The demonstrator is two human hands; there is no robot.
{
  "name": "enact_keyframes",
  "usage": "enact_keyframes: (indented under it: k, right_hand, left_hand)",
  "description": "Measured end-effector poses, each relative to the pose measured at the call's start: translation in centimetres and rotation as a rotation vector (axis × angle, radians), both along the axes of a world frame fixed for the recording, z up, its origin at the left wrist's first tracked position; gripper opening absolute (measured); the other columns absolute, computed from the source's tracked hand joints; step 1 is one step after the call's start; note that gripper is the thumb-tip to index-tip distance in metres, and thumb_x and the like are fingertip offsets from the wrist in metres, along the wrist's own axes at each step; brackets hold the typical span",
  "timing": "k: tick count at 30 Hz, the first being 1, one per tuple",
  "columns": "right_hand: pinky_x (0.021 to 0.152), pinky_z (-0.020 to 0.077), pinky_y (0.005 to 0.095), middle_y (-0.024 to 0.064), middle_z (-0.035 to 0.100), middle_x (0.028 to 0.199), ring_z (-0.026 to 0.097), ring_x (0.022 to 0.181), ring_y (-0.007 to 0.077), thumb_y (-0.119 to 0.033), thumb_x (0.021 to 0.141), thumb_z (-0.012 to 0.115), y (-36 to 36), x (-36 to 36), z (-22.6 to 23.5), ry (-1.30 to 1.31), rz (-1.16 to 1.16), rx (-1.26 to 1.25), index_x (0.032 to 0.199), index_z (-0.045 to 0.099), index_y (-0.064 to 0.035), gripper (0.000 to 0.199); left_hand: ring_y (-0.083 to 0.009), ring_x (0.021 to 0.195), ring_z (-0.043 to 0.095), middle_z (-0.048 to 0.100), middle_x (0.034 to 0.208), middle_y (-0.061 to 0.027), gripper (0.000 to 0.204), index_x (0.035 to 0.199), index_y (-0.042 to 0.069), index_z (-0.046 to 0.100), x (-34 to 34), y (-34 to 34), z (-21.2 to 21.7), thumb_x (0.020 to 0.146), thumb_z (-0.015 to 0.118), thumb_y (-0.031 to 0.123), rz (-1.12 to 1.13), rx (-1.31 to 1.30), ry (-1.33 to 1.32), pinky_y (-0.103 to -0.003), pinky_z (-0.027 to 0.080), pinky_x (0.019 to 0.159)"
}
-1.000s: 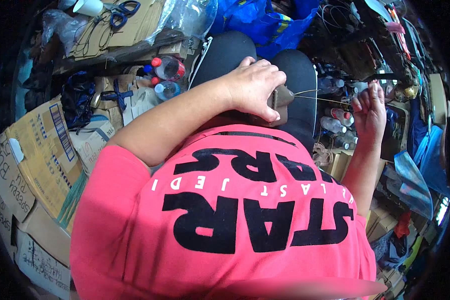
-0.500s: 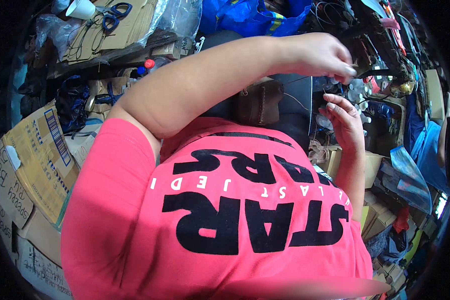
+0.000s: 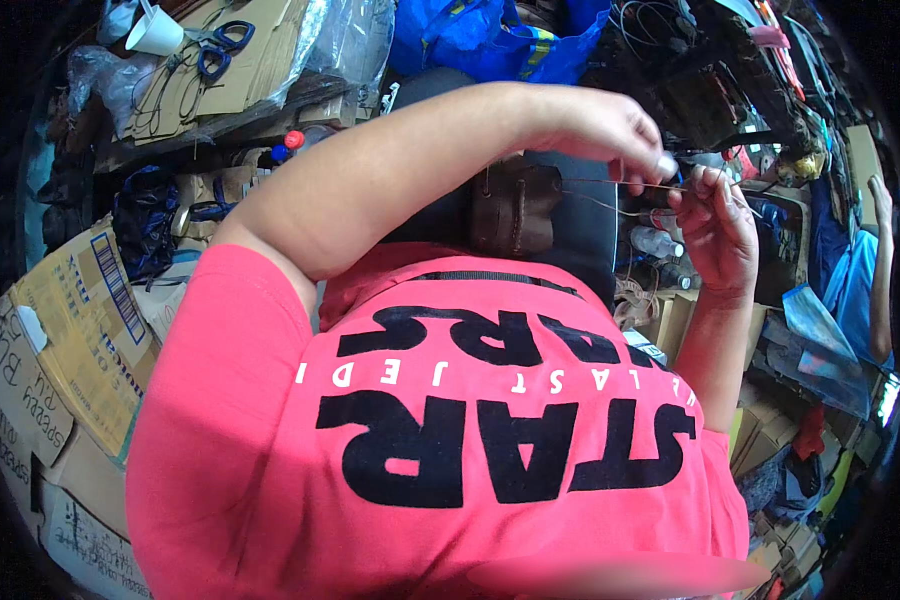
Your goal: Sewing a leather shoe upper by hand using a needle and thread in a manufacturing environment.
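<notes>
A brown leather piece (image 3: 515, 208) lies on the dark lap (image 3: 580, 235) just beyond the pink shirt (image 3: 450, 420), kept close so the thread (image 3: 610, 205) running from it stays taut; the left hand (image 3: 600, 130) reaches across, its fingers pinched shut on the thread's end; the right hand (image 3: 715, 225) is curled beside it, fingertips closed on the same strand; cardboard boxes (image 3: 65, 340) crowd the left; farther off, blue-handled scissors (image 3: 215, 45), a white cup (image 3: 153, 32) and a blue bag (image 3: 470, 40) hem in the space.

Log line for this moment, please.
left hand: pinching thread | right hand: pinching thread end | brown leather piece: on lap, thread attached
</notes>
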State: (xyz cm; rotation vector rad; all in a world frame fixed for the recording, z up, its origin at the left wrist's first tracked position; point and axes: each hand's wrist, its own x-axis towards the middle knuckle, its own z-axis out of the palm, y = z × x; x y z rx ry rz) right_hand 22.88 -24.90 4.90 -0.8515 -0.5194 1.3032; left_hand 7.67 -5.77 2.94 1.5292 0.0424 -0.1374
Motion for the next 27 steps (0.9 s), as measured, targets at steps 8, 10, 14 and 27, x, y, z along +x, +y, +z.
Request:
enact_keyframes:
  k: [8, 10, 14, 27]
  right_hand:
    - [0.062, 0.0425, 0.0180, -0.0016, 0.065, 0.080, 0.054, 0.068, 0.0035, -0.006, 0.080, 0.073, 1.0, -0.8, 1.7, -0.876, 0.175, -0.412, 0.091, 0.069, -0.0030, 0.012]
    - [0.061, 0.0418, 0.0179, -0.0013, 0.065, 0.081, 0.054, 0.069, 0.0033, -0.008, 0.081, 0.074, 1.9, -1.1, 0.9, -0.983, -0.219, -0.342, 0.094, 0.070, -0.0031, 0.015]
    - [0.065, 0.0448, 0.0192, 0.0030, 0.068, 0.085, 0.057, 0.071, 0.0063, -0.009, 0.083, 0.072, 3.6, -2.4, 1.4, -0.881, -0.433, -0.146, 0.097, 0.068, 0.0005, 0.017]
    - [0.095, 0.0473, 0.0438, 0.0123, 0.066, 0.105, 0.064, 0.096, 0.0225, -0.028, 0.095, 0.055, -1.8, -2.9, -6.1, -0.051, -0.294, -0.140, 0.099, 0.065, -0.0035, 0.027]
  left_hand:
    - [-0.0093, 0.075, 0.060, 0.066, 0.081, -0.0033, 0.022, 0.091, 0.002, 0.069, -2.8, -0.1, 0.6, 0.086, 0.067, 0.023, 0.154, 0.096, -0.034, -0.025, 0.048, 0.074]
    - [-0.0093, 0.072, 0.061, 0.067, 0.080, -0.0038, 0.020, 0.093, 0.001, 0.070, -2.9, -1.2, 0.8, 0.086, 0.067, 0.020, 0.154, 0.043, -0.029, -0.025, 0.049, 0.071]
    - [-0.0099, 0.079, 0.064, 0.070, 0.084, -0.0070, 0.023, 0.105, 0.002, 0.069, -1.2, -2.1, 0.9, 0.089, 0.065, 0.017, 0.490, -0.248, -0.099, -0.024, 0.051, 0.069]
    - [-0.0208, 0.069, 0.060, 0.061, 0.075, -0.0078, 0.019, 0.084, 0.010, 0.053, -1.6, 0.6, 1.0, 0.098, 0.047, 0.021, 0.501, -1.040, -0.291, -0.034, 0.046, 0.064]
